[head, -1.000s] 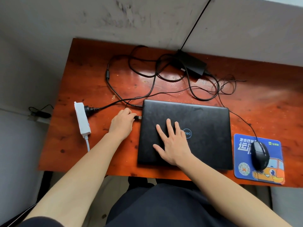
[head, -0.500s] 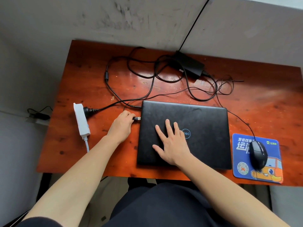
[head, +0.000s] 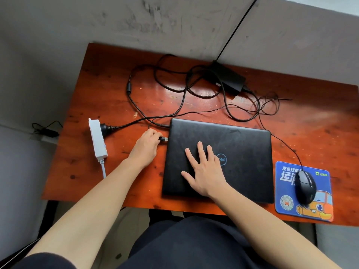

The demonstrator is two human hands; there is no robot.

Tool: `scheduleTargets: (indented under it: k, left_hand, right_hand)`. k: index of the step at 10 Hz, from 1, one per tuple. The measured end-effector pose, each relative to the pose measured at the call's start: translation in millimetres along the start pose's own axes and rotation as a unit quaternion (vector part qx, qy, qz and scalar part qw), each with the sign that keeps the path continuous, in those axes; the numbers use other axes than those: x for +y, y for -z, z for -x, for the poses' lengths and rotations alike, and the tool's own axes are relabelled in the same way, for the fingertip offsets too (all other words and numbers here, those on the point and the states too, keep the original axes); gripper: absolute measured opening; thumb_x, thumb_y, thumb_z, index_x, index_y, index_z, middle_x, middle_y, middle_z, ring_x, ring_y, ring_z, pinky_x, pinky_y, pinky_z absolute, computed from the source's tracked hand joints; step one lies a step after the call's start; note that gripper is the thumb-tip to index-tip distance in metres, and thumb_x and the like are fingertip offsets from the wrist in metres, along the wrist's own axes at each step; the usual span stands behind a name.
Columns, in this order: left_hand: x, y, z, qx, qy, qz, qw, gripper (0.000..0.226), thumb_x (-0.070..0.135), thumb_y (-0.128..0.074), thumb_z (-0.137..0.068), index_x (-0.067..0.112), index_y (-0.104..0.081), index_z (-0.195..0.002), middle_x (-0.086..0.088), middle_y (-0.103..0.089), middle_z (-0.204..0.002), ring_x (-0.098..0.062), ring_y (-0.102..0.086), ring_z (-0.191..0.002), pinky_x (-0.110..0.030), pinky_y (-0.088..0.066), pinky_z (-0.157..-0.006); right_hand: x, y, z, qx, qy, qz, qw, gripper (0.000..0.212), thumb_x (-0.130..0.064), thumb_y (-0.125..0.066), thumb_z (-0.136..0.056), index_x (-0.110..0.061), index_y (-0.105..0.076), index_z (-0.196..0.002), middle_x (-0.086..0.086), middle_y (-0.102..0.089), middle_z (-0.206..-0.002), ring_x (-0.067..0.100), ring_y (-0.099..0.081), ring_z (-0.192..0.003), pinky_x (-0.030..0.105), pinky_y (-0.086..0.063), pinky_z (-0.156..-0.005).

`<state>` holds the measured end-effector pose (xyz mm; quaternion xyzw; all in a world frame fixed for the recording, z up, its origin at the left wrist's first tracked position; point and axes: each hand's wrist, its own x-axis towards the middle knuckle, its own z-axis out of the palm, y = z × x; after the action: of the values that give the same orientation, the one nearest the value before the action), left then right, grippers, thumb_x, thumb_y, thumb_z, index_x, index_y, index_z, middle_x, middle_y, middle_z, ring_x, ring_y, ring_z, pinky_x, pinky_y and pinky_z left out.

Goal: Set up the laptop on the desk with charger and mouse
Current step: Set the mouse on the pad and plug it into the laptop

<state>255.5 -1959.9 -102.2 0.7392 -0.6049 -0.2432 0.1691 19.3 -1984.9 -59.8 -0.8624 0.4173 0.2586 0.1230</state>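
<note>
While the laptop (head: 242,152) lay closed on the desk (head: 116,181), left hand (head: 145,150): pinched the USB plug (head: 164,139), metal tip just beside the laptop's left edge.
Right hand (head: 204,171): flat on the lid, fingers spread.
Power strip (head: 97,139): one black plug (head: 105,127) seated, left of the laptop.
Mouse pad (head: 322,183): carried the mouse (head: 305,186), right of the laptop.
Charger brick (head: 229,78): behind, among looped cables (head: 174,88).

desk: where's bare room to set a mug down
Bare wood at right of the desk, between laptop, mouse pad and far edge; also the far-left corner beyond the power strip. Crowded behind the laptop: cables and charger brick.
</note>
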Motion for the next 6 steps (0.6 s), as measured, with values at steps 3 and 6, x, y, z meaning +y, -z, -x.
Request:
scheduleTargets:
  k: [3, 6]
  left_hand:
    - [-2, 2, -3, -0.030, 0.009, -0.025, 0.999, 0.025, 0.008, -0.057, -0.096, 0.007, -0.060, -0.121, -0.010, -0.051, -0.112, -0.028, -0.055, -0.101, -0.044, -0.052, -0.084]
    - [-16, 10, 28, -0.007, -0.013, -0.044, 0.999, 0.017, 0.024, -0.060, -0.097, 0.017, -0.066, -0.111, -0.001, -0.059, -0.105, -0.021, -0.057, -0.093, -0.041, -0.055, -0.073]
  right_hand:
    - [-1, 1, 1, -0.009, -0.002, 0.006, 1.000, 0.080, -0.070, -0.021, -0.099, -0.033, 0.012, -0.161, 0.016, 0.015, -0.169, 0.045, 0.005, -0.154, 0.050, -0.019, -0.121]
    - [-2, 1, 0, -0.006, -0.006, 0.006, 1.000, 0.080, -0.071, -0.022, -0.099, -0.033, 0.012, -0.161, 0.016, 0.014, -0.169, 0.045, 0.004, -0.154, 0.051, -0.020, -0.121]
